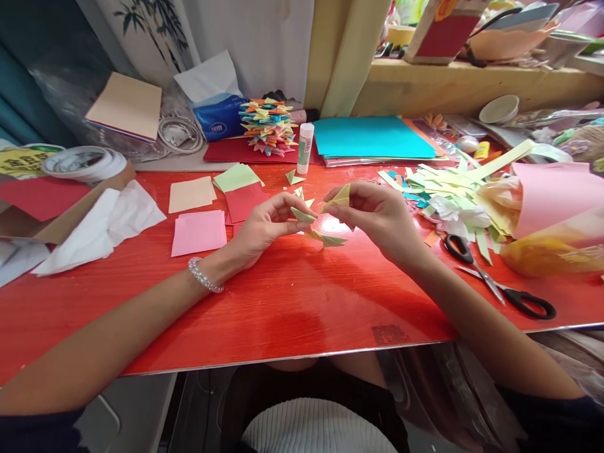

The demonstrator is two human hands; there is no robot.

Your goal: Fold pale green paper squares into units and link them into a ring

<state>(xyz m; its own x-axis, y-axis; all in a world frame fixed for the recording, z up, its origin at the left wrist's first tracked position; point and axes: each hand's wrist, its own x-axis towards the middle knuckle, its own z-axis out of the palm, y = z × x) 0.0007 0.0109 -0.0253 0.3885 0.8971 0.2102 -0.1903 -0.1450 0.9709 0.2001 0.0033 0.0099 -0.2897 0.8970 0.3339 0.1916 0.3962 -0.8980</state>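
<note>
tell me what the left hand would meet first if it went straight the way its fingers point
Most likely the yellow paper held in the right hand, just past the green paper in the left hand. One view leaves depth unclear, so the right hand itself might come first.

Beside a coiled white cable [182, 150] a blue tissue pack [219, 118] is propped, a roll of white tape [111, 165] is set at the left, and a peach bowl [512, 45] is kept on the sill [425, 85].

Bright, esp. upper R; glare on red tbl [268, 302], soft shadows, edges stretched.
</note>
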